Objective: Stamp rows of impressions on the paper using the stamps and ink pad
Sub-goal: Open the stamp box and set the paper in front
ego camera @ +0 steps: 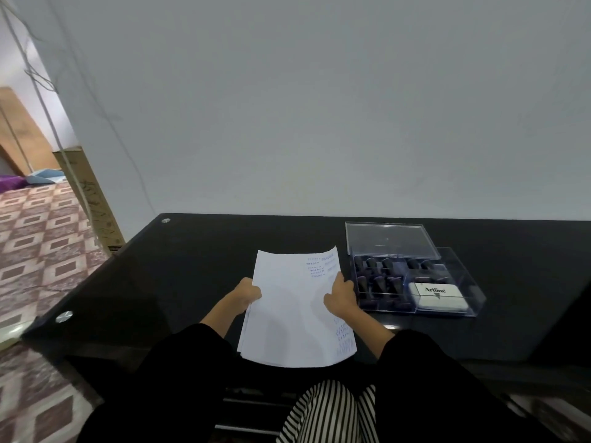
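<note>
Head view, lower middle of the frame: a stack of white paper [297, 314], held from both sides. On the left edge of the stack, the left hand [248, 294], fingers curled round the sheets. On the right edge, a little higher in the picture, the right hand [340, 298], thumb on top, pinching the stack. Both hands closed on the paper, one on each side, with the sheets between them. Rows of blue stamped words at the top right corner of the top sheet, and more at the bottom right corner. Bottom end of the stack sticking out past the near edge of the black table [160, 282]. Hard to tell whether lying flat or lifted a little.

Just right of the right hand, very near: a clear plastic box [467, 279] on the table. In the left part of the box, dark stamps [380, 276] standing in two rows. In the right part, a white ink pad [438, 295] with "Artline" on top. Above the box in the picture, a clear lid [390, 239], lying across the back edge.

Black sleeves [192, 362] at the bottom of the frame. Grey wall [319, 107] filling the upper half. Patterned floor [38, 225] at the left.
</note>
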A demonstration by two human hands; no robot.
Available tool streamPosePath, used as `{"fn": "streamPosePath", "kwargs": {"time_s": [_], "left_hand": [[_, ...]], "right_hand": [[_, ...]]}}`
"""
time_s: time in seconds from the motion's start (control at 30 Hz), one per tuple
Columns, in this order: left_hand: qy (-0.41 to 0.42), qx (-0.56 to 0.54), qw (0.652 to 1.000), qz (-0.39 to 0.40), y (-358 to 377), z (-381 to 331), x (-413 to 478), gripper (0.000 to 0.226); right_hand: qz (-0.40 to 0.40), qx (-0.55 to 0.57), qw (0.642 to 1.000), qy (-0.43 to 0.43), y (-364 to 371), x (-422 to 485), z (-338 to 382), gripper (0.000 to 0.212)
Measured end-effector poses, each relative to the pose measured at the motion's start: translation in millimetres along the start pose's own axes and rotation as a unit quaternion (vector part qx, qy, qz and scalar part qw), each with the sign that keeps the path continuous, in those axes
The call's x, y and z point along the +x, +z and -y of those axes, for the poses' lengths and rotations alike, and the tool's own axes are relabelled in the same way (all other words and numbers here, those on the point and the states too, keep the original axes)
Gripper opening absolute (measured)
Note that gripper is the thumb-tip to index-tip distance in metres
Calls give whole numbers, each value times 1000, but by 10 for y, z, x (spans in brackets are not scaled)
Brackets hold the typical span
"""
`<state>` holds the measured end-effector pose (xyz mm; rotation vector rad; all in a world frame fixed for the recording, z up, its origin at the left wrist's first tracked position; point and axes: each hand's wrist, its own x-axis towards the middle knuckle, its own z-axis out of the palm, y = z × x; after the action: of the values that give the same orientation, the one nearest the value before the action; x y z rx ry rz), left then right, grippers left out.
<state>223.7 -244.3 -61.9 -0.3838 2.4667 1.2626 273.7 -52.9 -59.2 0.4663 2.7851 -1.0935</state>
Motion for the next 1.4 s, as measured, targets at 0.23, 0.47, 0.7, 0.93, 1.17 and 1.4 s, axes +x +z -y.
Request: {"fn": "streamPosePath", "kwargs": {"time_s": [0.23, 0.47, 0.7, 0.93, 1.17, 1.4], "left_hand": [[9, 39, 999, 19, -29, 16, 108, 40], [30, 201, 978, -42, -6, -270, -108, 41], [157, 178, 971, -8, 249, -866, -275, 45], [283, 167, 941, 86, 917, -1667, -614, 38], [340, 207, 907, 137, 1577, -2060, -703, 37], [386, 259, 871, 161, 2092, -2032, -682, 39]], "right_hand": [[40, -14, 999, -7, 15, -87, 59, 75], [-36, -83, 994, -69, -201, -99, 107, 65], [-99, -71, 990, -72, -862, -18, -64, 51], [-132, -91, 987, -4, -1513, 83, -570, 44], [-131, -89, 986, 53, -1835, 100, -995, 39], [-69, -103, 988, 88, -1833, 180, -1232, 24]]}}
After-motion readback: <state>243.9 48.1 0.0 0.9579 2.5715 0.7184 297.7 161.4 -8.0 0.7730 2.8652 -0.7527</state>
